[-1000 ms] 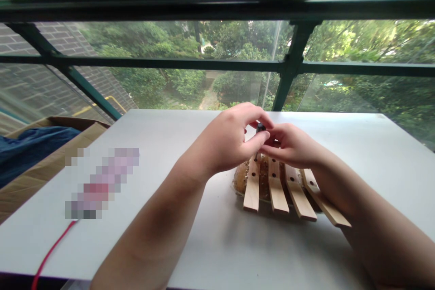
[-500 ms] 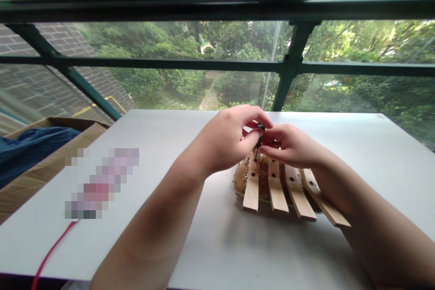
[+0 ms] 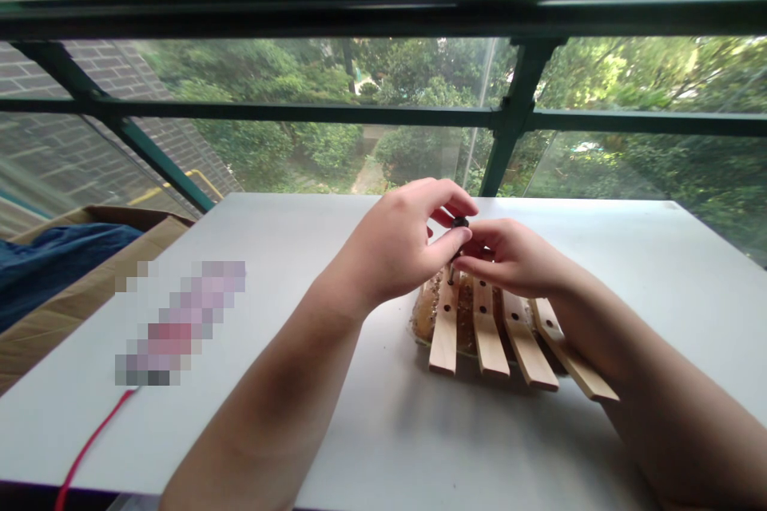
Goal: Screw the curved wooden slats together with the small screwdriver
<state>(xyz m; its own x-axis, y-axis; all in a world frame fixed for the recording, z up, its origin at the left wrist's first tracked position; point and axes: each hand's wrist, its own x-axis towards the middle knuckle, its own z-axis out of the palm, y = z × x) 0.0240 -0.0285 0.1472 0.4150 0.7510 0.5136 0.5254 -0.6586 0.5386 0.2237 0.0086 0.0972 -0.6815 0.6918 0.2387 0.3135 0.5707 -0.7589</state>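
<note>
A small black-handled screwdriver (image 3: 460,223) stands nearly upright, its metal shaft meeting a hole in the leftmost wooden slat (image 3: 443,342). My left hand (image 3: 413,235) has its thumb against the handle and its index finger arched over the top. From the other side, my right hand (image 3: 509,259) pinches around the lower handle and shaft; its fingertips are partly hidden. Several pale slats with dark holes lie across a lumpy brown and golden base (image 3: 424,319) that looks wrapped in clear film. My right forearm passes over the rightmost slat (image 3: 578,363).
The white table (image 3: 359,439) stands against a green-framed window (image 3: 509,152). On the left lies a pixelated pinkish item (image 3: 197,307) with a red cord (image 3: 89,447). Beyond it, a cardboard box (image 3: 72,295) holds blue cloth (image 3: 60,255).
My left thumb and index finger have shifted slightly around the screwdriver's handle, the thumb extending further right. The right hand and the slats stay almost where they were.
</note>
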